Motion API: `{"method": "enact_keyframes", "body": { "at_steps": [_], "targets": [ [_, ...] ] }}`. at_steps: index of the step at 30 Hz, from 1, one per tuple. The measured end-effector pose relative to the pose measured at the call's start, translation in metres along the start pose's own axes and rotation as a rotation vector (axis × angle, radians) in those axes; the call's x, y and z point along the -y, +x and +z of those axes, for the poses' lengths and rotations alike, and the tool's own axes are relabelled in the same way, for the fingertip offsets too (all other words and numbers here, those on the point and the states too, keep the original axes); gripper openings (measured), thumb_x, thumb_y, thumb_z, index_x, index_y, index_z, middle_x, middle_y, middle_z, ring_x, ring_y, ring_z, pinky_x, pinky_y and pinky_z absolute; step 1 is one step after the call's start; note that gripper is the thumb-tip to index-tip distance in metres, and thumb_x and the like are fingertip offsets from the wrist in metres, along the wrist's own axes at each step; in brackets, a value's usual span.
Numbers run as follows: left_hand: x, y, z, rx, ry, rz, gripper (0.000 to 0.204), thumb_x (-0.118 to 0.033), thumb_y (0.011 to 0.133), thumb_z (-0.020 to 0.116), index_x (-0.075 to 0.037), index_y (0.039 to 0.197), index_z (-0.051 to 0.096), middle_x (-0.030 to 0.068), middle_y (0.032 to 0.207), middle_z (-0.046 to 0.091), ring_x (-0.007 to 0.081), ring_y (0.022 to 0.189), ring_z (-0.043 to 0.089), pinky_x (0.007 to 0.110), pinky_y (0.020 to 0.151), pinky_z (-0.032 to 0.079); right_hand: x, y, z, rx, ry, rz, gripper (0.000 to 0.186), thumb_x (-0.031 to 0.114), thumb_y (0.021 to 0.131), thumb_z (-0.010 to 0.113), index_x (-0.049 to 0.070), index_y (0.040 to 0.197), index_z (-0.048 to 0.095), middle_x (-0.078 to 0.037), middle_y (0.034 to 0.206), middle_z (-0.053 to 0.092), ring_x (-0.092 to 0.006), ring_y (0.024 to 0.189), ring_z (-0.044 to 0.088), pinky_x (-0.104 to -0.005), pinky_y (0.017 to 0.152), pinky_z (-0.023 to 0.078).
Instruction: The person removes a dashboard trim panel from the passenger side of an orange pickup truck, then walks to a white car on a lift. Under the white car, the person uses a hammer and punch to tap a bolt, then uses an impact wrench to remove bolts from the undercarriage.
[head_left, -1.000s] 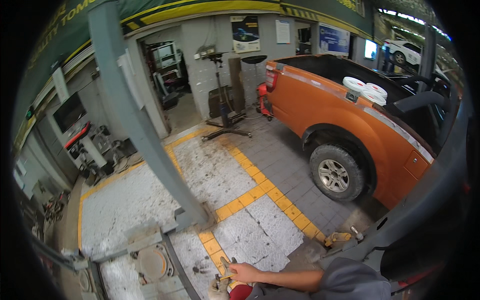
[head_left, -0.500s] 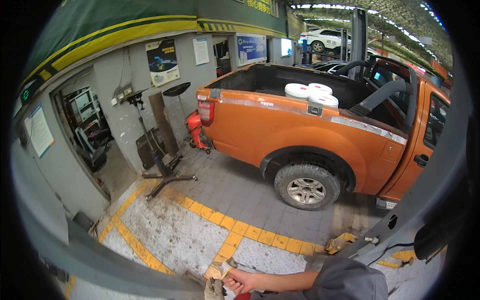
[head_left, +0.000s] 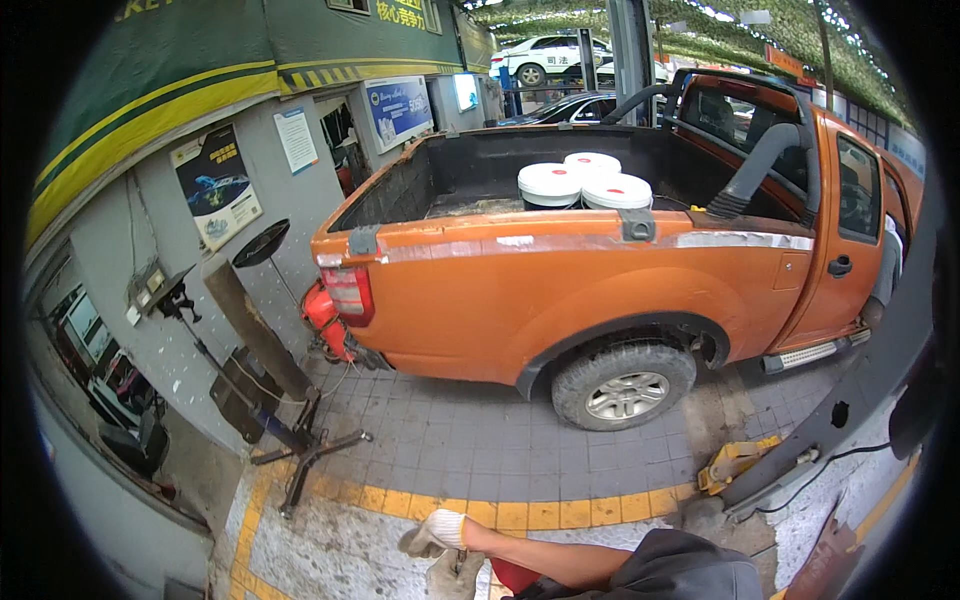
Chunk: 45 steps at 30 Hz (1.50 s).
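Note:
Both my hands are low in the view, close together. My right hand, at the end of a bare forearm and grey sleeve, wears a pale knitted work glove with a white cuff and dirty grey fingers. Its fingers stretch leftward, with no object visible in them. Just below, my left hand, also in a soiled glove, reaches up to the right glove's wrist edge and appears to pinch it. The lower frame edge cuts off part of the left hand.
An orange pickup truck carries white lidded buckets in its bed. A wheeled stand is beside the wall, near a red machine. A grey lift post rises at right. Someone's leg shows at the cab.
My right hand was bare and closed by a glove; now it is inside that glove. The left hand has stayed close to it. The view has turned right, bringing more of the truck in.

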<state>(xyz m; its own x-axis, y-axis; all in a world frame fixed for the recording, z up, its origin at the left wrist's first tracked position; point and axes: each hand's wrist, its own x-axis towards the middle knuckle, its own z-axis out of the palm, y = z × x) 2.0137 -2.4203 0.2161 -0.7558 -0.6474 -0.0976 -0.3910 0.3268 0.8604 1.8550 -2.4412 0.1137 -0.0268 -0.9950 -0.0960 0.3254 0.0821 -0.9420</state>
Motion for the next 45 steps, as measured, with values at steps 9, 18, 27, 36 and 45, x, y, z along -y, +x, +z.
{"method": "enact_keyframes", "body": {
  "at_steps": [9,18,27,36,45],
  "targets": [
    [0.014,0.233,-0.137,-0.122,0.264,0.050,0.042,-0.043,0.102,0.074,-0.001,0.097,0.070,0.0170,0.072,0.061,0.0310,0.064,0.053,0.045,0.065,0.048,-0.010,0.347,-0.039,0.201,0.385,-0.206,0.049,0.043,0.114,0.053,0.006,0.143,0.068,-0.008,0.126,0.076,-0.0179,0.104,0.074,-0.0333,0.092,0.059],
    [0.103,0.421,-0.279,-0.117,0.200,0.120,0.036,-0.039,0.105,0.072,-0.003,0.104,0.072,0.0168,0.088,0.070,0.0311,0.075,0.064,0.048,0.072,0.052,0.117,0.541,-0.084,0.104,0.890,0.288,0.032,0.028,0.106,0.072,0.008,0.130,0.073,-0.004,0.109,0.075,-0.0170,0.097,0.071,-0.0331,0.085,0.059],
    [0.245,0.637,-0.477,-0.430,-0.052,0.000,0.045,-0.047,0.107,0.067,-0.004,0.092,0.066,0.0080,0.068,0.056,0.0225,0.059,0.048,0.043,0.060,0.044,0.319,0.681,-0.141,-0.378,-0.199,-0.412,0.046,0.026,0.113,0.059,0.005,0.154,0.056,-0.008,0.128,0.071,-0.0179,0.113,0.067,-0.0341,0.101,0.056],
    [0.279,0.842,-0.592,-0.028,-0.291,-0.320,0.064,-0.026,0.111,0.063,-0.005,0.167,0.040,0.0122,0.140,0.068,0.0205,0.119,0.064,0.035,0.101,0.051,0.507,0.690,-0.244,-1.276,-1.545,-0.791,0.059,0.017,0.086,0.082,0.001,0.139,0.062,-0.019,0.131,0.064,-0.0430,0.123,0.060,-0.0548,0.111,0.047],
    [0.164,1.022,-0.614,0.031,-0.050,0.110,0.053,-0.024,0.112,0.064,0.003,0.156,0.052,0.0162,0.157,0.059,0.0247,0.142,0.055,0.035,0.118,0.042,0.525,0.736,-0.306,-1.593,-1.365,-0.078,0.057,0.046,0.090,0.078,0.005,0.130,0.072,-0.015,0.100,0.077,-0.0405,0.111,0.070,-0.0498,0.103,0.053]
  ]
}}
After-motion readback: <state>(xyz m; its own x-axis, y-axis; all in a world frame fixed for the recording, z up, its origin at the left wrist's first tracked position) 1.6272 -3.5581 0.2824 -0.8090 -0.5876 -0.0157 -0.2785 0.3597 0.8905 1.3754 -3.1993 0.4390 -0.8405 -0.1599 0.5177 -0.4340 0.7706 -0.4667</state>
